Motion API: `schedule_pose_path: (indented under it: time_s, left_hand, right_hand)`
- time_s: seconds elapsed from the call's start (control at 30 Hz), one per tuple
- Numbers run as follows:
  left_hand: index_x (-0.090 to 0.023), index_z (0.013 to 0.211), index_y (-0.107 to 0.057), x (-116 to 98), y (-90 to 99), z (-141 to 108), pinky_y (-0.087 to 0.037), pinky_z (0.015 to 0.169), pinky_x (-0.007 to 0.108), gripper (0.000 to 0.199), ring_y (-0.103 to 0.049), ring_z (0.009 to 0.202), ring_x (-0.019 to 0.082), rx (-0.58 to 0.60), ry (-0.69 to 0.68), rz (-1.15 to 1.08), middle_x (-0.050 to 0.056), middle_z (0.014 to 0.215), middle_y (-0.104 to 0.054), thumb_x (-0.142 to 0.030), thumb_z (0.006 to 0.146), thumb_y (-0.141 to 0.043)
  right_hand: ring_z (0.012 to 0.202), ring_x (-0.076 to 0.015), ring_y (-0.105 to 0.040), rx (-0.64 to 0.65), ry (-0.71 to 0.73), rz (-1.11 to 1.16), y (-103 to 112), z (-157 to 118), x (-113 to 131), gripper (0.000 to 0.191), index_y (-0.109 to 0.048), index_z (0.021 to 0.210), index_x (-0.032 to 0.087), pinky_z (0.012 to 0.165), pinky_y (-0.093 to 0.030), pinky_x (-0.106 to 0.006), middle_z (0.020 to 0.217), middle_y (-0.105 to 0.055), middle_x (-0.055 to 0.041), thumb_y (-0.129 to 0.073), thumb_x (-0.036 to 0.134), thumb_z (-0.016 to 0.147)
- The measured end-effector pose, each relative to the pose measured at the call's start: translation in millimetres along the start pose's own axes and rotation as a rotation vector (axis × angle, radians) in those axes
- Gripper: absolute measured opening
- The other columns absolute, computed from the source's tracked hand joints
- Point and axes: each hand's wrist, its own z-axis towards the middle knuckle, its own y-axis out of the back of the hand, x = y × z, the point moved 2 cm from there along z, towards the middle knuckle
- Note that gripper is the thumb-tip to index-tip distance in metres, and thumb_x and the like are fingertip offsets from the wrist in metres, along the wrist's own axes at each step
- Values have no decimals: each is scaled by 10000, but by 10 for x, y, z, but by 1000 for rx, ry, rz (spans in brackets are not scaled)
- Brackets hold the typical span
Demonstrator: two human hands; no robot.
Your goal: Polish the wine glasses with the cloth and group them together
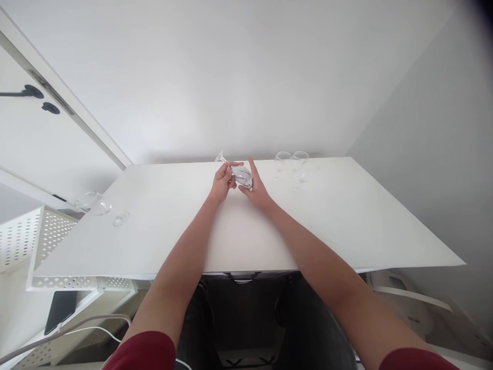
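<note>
Near the back edge of the white table (162, 226), a wine glass (242, 176) is held on its side between both hands, its foot pointing to the upper left. What looks like pale grey cloth or paper shows in its bowl. My left hand (223, 181) has its fingers closed round the glass near the stem. Against the rim end rests my right hand (257, 189), thumb and forefinger spread on either side of the bowl. Clear wine glasses (299, 167) stand at the back right. Another clear glass (100, 206) is at the left end.
The wall (239, 77) rises behind the table. At the left are a door with a black handle (31, 92) and a white perforated rack (56, 231). Cables (92, 321) hang at the lower left. Below the front edge is a dark drawer or cabinet.
</note>
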Motion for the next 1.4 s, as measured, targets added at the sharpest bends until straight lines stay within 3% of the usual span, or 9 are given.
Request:
schedule_pose_path:
  time_s: [0.17,0.4,0.63,0.8,0.87,0.93,1.13,1.3,1.4]
  left_hand:
    - [-253,1118,-730,25,-56,19,-479,514,279,431,-442,488,65,-26,17,24,65,1019,-753,-617,890,-749]
    - [-224,1108,-696,27,2,43,-487,537,255,458,-618,672,125,-1,0,68,114,1172,-755,-581,844,-810]
    - [-244,1119,-712,-34,30,49,-447,528,260,466,-625,705,131,40,-19,1,95,1128,-738,-573,815,-838]
    - [-239,1113,-725,137,83,113,-456,505,249,436,-503,554,88,-33,110,32,28,862,-669,-538,817,-839]
    - [-221,1069,-713,190,105,127,-444,490,243,435,-527,562,97,-64,161,25,20,815,-641,-563,825,-823]
    - [-209,1054,-697,186,115,125,-445,498,239,456,-575,606,115,-63,155,33,24,812,-640,-581,823,-825]
    - [-205,1133,-721,71,102,100,-516,621,244,507,-654,795,153,49,107,42,73,989,-720,-572,807,-848]
    - [-206,1108,-751,163,141,128,-557,680,263,509,-670,881,179,-15,132,57,92,1068,-729,-551,760,-887]
    - [-185,1038,-756,209,171,139,-556,764,284,463,-676,897,183,-55,111,50,85,999,-723,-566,795,-854]
  right_hand:
    - [1006,-219,-691,18,-59,306,-3,92,-87,1117,-290,1643,429,947,-600,-437,1276,-706,-15,-879,286,706]
    - [935,-200,-687,45,-54,200,-63,96,-137,1008,-436,1589,388,931,-600,-386,1163,-720,-8,-853,162,700]
    - [951,-213,-706,130,-211,499,-1,106,-51,974,-486,1527,419,899,-628,-453,1227,-725,-5,-817,143,654]
    - [880,-181,-661,-78,-76,200,-1,97,-148,972,-477,1563,376,886,-605,-371,1068,-737,20,-721,76,671]
    - [832,-167,-633,-68,-46,44,-54,80,-183,936,-504,1564,345,893,-588,-347,981,-738,28,-677,59,690]
    - [845,-170,-640,-14,-71,59,-106,75,-199,920,-530,1547,349,897,-592,-346,1003,-748,24,-693,72,685]
    - [969,-202,-692,21,-192,448,-49,129,-187,1090,-412,1579,459,870,-638,-412,1199,-737,19,-793,113,619]
    - [941,-178,-671,-65,-93,202,15,136,-266,947,-556,1515,374,883,-607,-338,1217,-744,19,-713,69,633]
    - [963,-177,-666,-27,-65,69,-44,119,-293,907,-593,1494,376,892,-594,-317,1305,-725,32,-674,61,647]
